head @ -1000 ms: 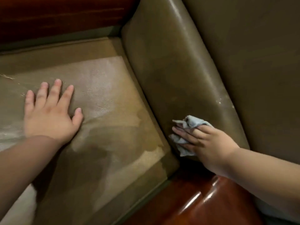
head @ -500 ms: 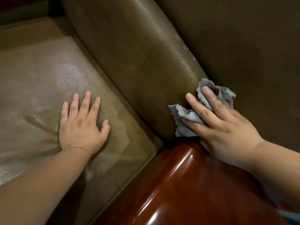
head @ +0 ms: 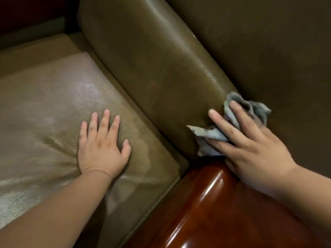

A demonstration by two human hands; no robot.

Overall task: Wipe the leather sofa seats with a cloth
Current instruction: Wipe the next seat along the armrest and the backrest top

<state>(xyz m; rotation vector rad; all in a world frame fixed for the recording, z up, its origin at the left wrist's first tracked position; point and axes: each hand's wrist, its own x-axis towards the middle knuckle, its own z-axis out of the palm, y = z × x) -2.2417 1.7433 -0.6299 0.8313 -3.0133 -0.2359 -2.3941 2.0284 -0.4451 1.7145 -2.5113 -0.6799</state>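
Note:
An olive-brown leather seat cushion (head: 53, 108) fills the left half of the view, shiny where light hits it. My left hand (head: 103, 145) lies flat on it, fingers spread, holding nothing. A padded leather armrest (head: 161, 68) runs diagonally beside the seat. At its near end a crumpled grey-blue cloth (head: 215, 135) is pressed against the leather under my right hand (head: 250, 145), whose fingers lie across it.
A glossy red-brown wooden arm front (head: 223, 208) sits just below the cloth at the lower right. The dark leather outer side (head: 268, 51) of the sofa rises to the right. A dark backrest strip crosses the top left.
My right hand has carried the cloth from the armrest's inner face up onto its rounded near end. My left hand stays flat on the seat. The view has shifted right.

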